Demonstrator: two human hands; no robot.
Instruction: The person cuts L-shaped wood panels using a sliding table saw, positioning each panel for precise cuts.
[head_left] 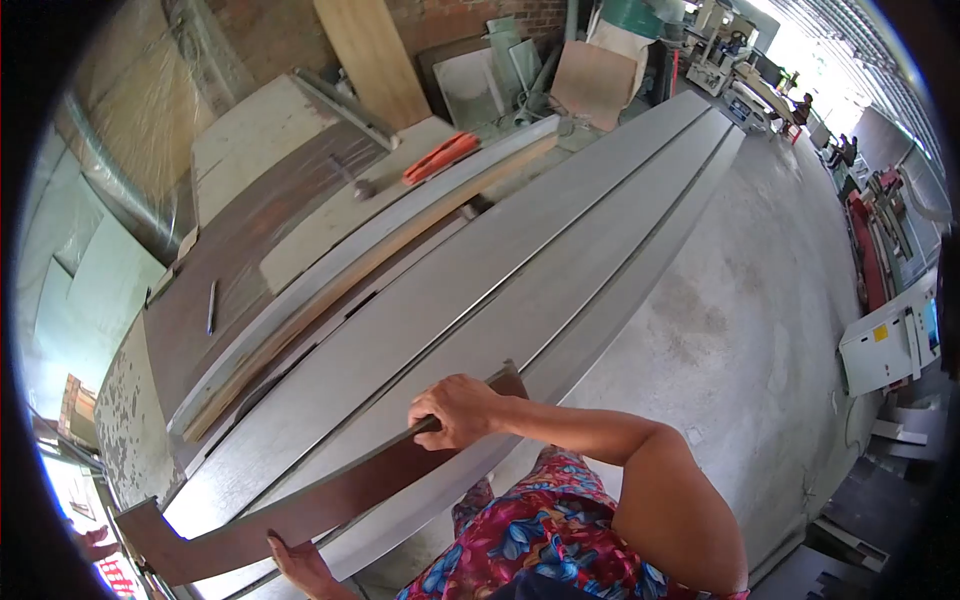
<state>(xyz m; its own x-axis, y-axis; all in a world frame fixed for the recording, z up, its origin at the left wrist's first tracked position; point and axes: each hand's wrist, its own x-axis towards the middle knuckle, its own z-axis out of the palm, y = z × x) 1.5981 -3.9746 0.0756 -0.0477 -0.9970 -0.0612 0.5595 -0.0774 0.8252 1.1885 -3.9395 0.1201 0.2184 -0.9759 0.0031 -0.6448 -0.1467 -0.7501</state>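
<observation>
A long brown board (345,492) with an upturned, notched left end stands on edge across grey panels (480,330). My right hand (460,410) is closed over its upper edge, toward the right end. Lower down, my left hand (303,570) grips the bottom edge, with the fingers partly hidden at the board. The grey panels lie side by side lengthwise, with dark gaps between them.
A wooden strip (400,225) runs beside the panels. An orange tool (440,158), a hammer (352,180) and a pen-like object (212,307) rest on the worktable (240,215). Another person's hand (95,543) shows at far left. A white cabinet (888,345) stands right.
</observation>
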